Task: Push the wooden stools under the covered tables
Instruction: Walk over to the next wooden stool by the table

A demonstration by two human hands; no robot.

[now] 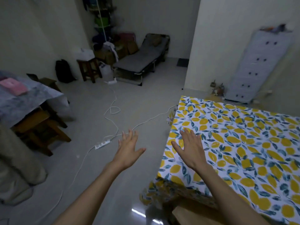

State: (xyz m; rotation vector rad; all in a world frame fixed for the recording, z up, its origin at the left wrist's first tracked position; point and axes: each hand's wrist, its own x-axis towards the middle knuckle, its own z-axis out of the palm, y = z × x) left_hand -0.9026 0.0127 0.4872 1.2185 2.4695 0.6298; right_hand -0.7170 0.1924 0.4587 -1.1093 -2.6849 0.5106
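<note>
A table under a lemon-print cloth fills the right side. On the left stands a second table with a grey cloth; a wooden stool sits partly under its near corner, and another stool shows behind it. A third, dark wooden stool stands by the far wall with a white bag on top. My left hand hovers open over the floor between the tables. My right hand is spread open above the lemon cloth's left edge. Wood shows under the lemon table's near corner.
White cables and a power strip trail across the floor ahead of my hands. A folding cot, a black backpack and stacked clutter line the far wall. A white drawer tower stands at the right. A pink folded cloth lies on the grey table.
</note>
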